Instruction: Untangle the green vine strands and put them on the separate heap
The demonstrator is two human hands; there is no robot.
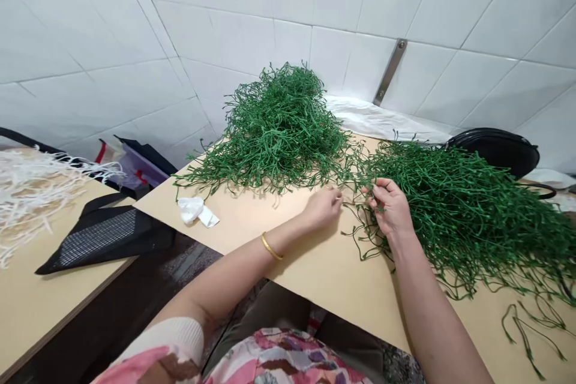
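Two heaps of thin green cords with knotted ends lie on the light wooden table: a tall left heap against the wall and a wide right heap. At the left edge of the right heap, my right hand pinches a green cord between thumb and fingers. My left hand, with a gold bangle on its wrist, rests low over the table in front of the left heap. Its fingers are curled together, and whatever they may hold is hidden. Several loose cords trail below my right hand.
A crumpled white tissue lies at the table's left corner. Behind the right heap sits a black round-topped bag. On the left table are white cords and a black mesh bag. A metal bracket is fixed to the tiled wall.
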